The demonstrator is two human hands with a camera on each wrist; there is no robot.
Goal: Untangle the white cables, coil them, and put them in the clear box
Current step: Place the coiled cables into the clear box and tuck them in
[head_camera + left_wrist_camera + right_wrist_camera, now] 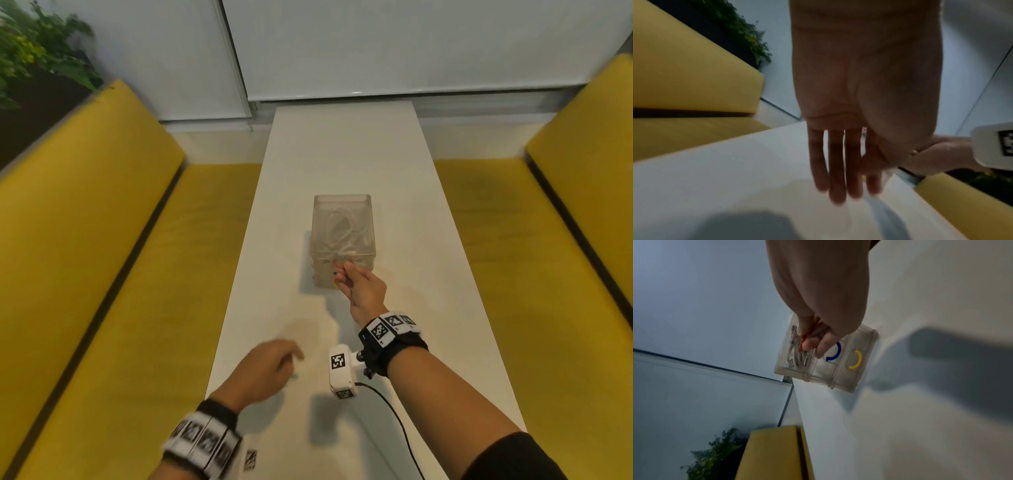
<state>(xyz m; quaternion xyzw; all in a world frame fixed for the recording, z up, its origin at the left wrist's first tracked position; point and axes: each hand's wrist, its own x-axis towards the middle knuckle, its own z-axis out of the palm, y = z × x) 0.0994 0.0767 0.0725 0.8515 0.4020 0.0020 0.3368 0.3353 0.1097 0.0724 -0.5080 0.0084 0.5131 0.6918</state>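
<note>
The clear box (368,219) stands in the middle of the white table (342,147), with three drawers stacked in it. Coiled white cables (339,226) lie in the top drawer, also visible as cables (797,357) through the box front (838,378). My right hand (344,274) reaches the box's near face, and my right hand (807,341) pinches the red handle (802,344) of the top drawer. Below it are a blue handle (835,353) and a yellow handle (856,360). My left hand (274,363) hovers over the near table, blurred; its fingers (836,162) are straight and hold nothing.
Yellow benches (102,257) (548,257) run along both long sides of the narrow table. A plant (37,51) stands at the far left. A small printed marker (251,459) lies on the table's near edge. A black wire (394,414) hangs from the right wrist camera.
</note>
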